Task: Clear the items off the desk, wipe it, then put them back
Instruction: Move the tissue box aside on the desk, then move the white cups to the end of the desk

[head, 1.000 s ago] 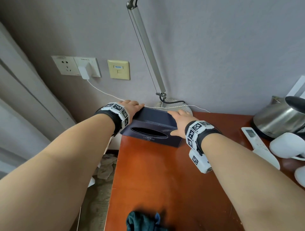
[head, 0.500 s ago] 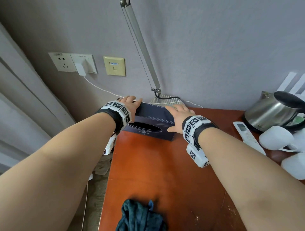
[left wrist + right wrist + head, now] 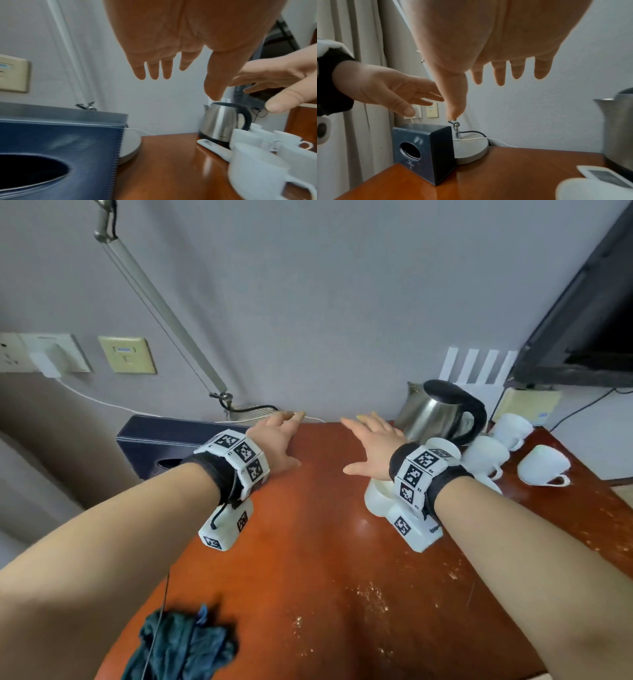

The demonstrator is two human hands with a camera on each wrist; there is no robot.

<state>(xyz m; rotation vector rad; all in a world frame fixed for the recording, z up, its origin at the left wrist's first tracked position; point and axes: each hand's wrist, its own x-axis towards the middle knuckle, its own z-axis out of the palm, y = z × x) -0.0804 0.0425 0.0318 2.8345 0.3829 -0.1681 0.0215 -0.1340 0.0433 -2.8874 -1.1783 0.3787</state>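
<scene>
The dark blue tissue box point(image 3: 154, 440) stands on its side at the back left corner of the red-brown desk point(image 3: 325, 542), its oval opening facing forward point(image 3: 410, 152). My left hand point(image 3: 291, 440) hovers just right of the box with straight, spread fingers and holds nothing. My right hand point(image 3: 359, 446) hovers beside it, also flat and empty, just left of the steel kettle point(image 3: 442, 412). A crumpled dark teal cloth point(image 3: 181, 645) lies at the desk's front left edge.
The lamp's round base point(image 3: 471, 150) sits behind the box, with its arm point(image 3: 164, 309) slanting up left. Several white mugs point(image 3: 486, 457) crowd the back right by the kettle. A white remote point(image 3: 214, 147) lies in front of the kettle. A screen point(image 3: 582, 337) hangs at right.
Both hands have let go of the tissue box and moved right, off it and above the desk. The box now stands at the back left corner.
</scene>
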